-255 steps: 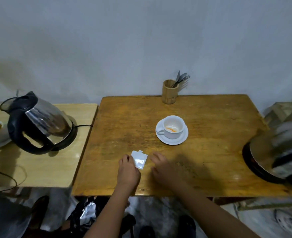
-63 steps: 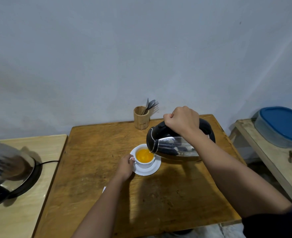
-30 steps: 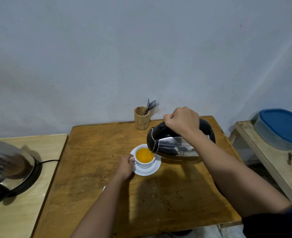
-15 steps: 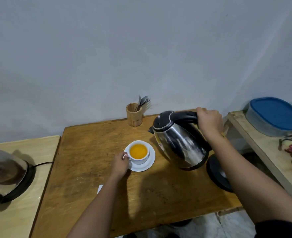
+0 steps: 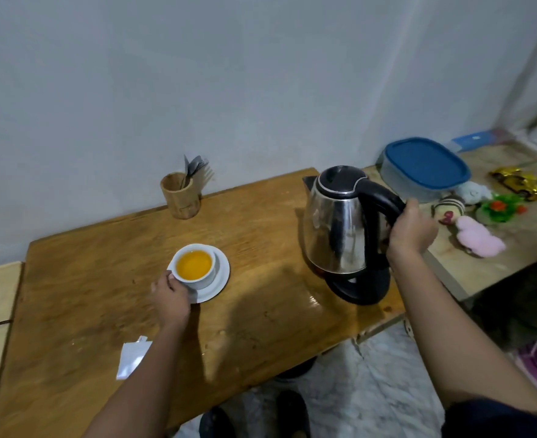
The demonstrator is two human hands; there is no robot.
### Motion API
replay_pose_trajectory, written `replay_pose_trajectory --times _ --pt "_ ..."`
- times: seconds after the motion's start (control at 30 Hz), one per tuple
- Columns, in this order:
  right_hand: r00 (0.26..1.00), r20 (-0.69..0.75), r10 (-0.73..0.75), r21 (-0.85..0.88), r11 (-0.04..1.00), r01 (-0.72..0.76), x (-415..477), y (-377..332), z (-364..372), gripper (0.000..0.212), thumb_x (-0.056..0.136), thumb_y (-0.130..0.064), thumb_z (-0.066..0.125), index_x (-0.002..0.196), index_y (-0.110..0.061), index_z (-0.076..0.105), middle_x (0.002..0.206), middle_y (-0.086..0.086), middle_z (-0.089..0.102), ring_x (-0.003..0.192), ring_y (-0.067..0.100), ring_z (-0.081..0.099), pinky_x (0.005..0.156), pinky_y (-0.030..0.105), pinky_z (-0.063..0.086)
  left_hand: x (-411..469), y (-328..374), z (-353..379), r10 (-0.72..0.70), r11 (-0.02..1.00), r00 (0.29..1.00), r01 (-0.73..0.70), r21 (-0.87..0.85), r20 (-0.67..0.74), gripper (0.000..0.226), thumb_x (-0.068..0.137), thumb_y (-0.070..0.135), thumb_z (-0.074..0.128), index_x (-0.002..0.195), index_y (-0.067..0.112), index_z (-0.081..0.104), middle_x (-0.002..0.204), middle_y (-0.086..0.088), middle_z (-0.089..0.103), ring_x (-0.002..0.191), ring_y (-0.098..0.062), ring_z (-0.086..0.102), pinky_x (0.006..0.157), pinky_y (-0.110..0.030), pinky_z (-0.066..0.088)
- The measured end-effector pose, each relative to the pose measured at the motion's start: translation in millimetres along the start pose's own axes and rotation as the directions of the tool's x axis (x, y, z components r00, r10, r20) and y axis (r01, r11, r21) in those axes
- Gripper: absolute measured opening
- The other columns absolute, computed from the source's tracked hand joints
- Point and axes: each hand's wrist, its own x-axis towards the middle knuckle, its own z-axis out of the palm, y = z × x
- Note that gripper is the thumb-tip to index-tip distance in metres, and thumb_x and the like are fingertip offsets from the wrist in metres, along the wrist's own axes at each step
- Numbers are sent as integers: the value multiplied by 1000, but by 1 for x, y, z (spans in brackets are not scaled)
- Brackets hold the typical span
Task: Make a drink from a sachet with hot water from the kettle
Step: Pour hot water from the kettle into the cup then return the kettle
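The cup (image 5: 195, 265) holds an orange drink nearly to the rim and stands on a white saucer (image 5: 219, 279) mid-bench (image 5: 260, 317). Far of it, a wooden holder (image 5: 180, 196) has cutlery in it. On the side table at far right sits a tub (image 5: 425, 167) with a blue lid; I cannot see what it holds.

My left hand (image 5: 171, 298) is at the cup's near left side, fingers curled against it, touching cup and saucer. The empty sachet (image 5: 132, 358) lies flat on the bench just left of my left forearm. The kettle (image 5: 339, 222) stands upright, lid shut, on its black base (image 5: 360, 287) at the bench's right edge. My right hand (image 5: 411, 229) is closed round its black handle from the right, arm stretched forward from near right.
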Motion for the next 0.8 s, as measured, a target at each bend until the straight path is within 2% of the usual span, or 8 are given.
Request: replay_pose_trajectory --times 0.13,0.2,0.3,0.53,0.7,0.8 --pt "993 -115 30 68 997 -23 11 7 -22 38 86 -26 48 50 -20 41 64 4 52 71 22 48 66 31 35 -4 3 2 14 1000 999 -14 5 -31 38 98 18 32 125 1 51 131 -25 46 119 -40 46 102 -48 37" --pt "989 -136 57 108 993 -42 17 12 -30 39 87 -29 48 50 -21 41 57 -3 47 62 19 48 65 30 35 -5 4 3 11 1000 999 -11 9 -48 38 98 18 31 125 0 50 131 -25 45 118 -40 46 101 -47 37" --pt "987 -149 62 174 984 -36 25 19 -40 39 88 -25 50 50 -22 40 55 -7 43 50 7 40 55 29 34 -8 7 7 19 1000 997 -18 15 -75 38 98 18 30 125 -2 49 131 -27 44 118 -42 45 100 -47 37" --pt "976 -140 167 315 942 -117 39 36 -54 32 85 -18 49 54 -18 42 57 -4 44 49 8 41 37 13 32 -13 12 11 -1 1000 994 1 -4 -114 38 98 17 30 125 -3 48 132 -27 43 118 -43 45 100 -47 36" --pt "977 -120 176 368 922 -121 45 46 -61 31 84 -18 50 55 -21 41 56 -4 42 42 4 41 40 17 32 -14 12 12 -8 1000 992 8 -5 -127 38 98 17 30 125 -3 48 132 -27 43 117 -44 45 99 -47 36" --pt "985 -107 138 351 932 -92 48 49 -63 31 86 -19 49 55 -20 43 58 -3 44 49 7 44 45 20 35 -15 15 13 -23 1000 990 21 -16 -137 38 98 16 30 125 -4 48 133 -27 43 117 -44 45 99 -46 36"
